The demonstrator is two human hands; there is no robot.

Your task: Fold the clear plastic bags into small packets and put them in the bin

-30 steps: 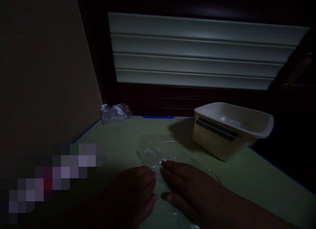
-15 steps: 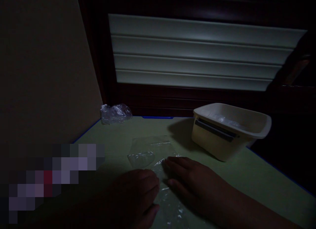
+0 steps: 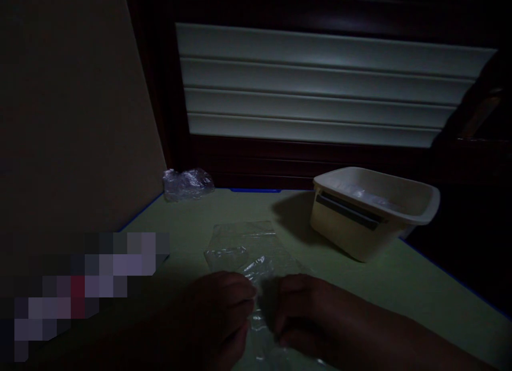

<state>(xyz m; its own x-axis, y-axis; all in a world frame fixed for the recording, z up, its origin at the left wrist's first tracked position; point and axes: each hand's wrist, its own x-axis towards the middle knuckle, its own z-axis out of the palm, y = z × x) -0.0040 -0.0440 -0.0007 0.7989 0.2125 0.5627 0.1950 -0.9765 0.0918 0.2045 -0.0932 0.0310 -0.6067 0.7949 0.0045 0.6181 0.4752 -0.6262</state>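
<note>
A clear plastic bag (image 3: 252,235) lies flattened on the pale green table (image 3: 176,222), running toward me between both hands. On its left side my left hand (image 3: 228,312) is closed, with its curled fingertips at the plastic's edge. My right hand (image 3: 308,312) has its fingers bent inward and closed on the right side of the same bag. A narrow strip of creased plastic shows between the two hands. The light is dim, so the exact grip of the fingertips is partly in shadow.
A cream plastic bin (image 3: 348,232) with a dark handle strip stands at the right, clear plastic inside it. Crumpled clear plastic (image 3: 188,184) sits in the far left corner by the wall (image 3: 80,120). A louvred panel (image 3: 320,88) rises behind. Something pixelated (image 3: 108,269) lies left.
My right hand has drawn back toward me, and its outstretched fingers have curled in onto the bag. The left hand has shifted slightly left. The bag's far end has moved a little.
</note>
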